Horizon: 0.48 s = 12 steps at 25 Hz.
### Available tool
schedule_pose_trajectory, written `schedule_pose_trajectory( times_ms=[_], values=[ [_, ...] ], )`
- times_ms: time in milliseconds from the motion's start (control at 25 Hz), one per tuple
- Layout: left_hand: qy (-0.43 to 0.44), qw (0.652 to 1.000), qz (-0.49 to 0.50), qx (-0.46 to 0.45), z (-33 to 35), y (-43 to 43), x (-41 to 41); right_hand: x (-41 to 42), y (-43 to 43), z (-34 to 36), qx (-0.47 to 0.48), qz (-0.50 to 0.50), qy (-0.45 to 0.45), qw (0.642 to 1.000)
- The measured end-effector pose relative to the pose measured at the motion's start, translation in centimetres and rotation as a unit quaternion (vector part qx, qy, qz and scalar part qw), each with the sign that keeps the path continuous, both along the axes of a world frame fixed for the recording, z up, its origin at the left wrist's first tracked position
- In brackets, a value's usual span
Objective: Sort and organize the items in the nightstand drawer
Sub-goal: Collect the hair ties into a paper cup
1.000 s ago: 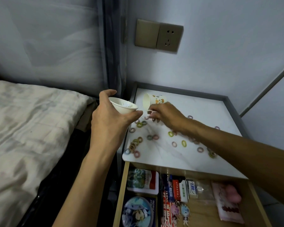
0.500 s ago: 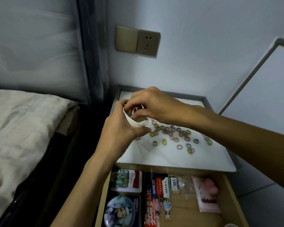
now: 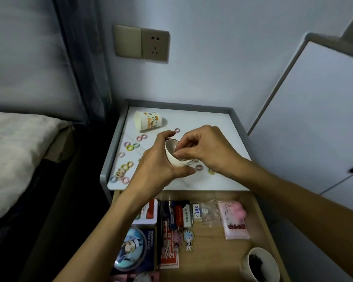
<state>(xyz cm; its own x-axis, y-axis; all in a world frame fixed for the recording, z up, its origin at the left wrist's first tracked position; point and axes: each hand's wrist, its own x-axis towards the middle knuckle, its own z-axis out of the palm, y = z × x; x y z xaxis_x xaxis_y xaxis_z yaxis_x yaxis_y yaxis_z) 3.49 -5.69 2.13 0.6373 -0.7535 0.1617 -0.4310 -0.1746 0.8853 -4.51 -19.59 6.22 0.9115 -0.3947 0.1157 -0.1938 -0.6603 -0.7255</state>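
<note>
The white worktop (image 3: 202,119) of the nightstand has a raised grey rim (image 3: 114,143) along its left, back and right sides; its front edge is flush and sits directly above the open drawer (image 3: 212,247). The back right part of the top is bare. In the centre of the frame, above the worktop's front half, the left hand (image 3: 157,169) grips a small white cup (image 3: 172,154), tilted with its mouth towards the right. The right hand (image 3: 204,151) has its fingers curled, their tips meeting at the cup's mouth; whether they pinch anything cannot be told.

Small coloured rings (image 3: 129,147) lie scattered down the left side of the top, with a denser cluster near the front left corner, and a few more lie just under the right hand. A printed paper cup (image 3: 150,121) lies on its side at the back left.

Both forearms cross over the drawer and hide part of it. Inside are a round glossy badge (image 3: 130,249), a red-and-white box (image 3: 149,212), two keychain figures (image 3: 189,239), a pink packet (image 3: 233,222), and at lower right a cup of dark contents (image 3: 260,265). The drawer floor is pale wood.

A bed (image 3: 14,149) with pale rumpled bedding fills the left of the frame, and a white cabinet door (image 3: 314,129) stands close on the right.
</note>
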Motion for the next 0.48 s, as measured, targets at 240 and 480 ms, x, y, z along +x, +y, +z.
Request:
schedule_pose_trajectory(
  times_ms=[240, 480],
  values=[
    [-0.012, 1.000, -0.017, 0.009, -0.9, -1.0, -1.5, -3.5, -1.3, -2.2, 0.024, -0.066, -0.077, 0.995],
    [0.010, 0.997, -0.060, 0.036, -2.8, -2.3, -3.8, -7.1, -1.5, -5.3, 0.149, -0.086, 0.050, 0.984]
  ],
)
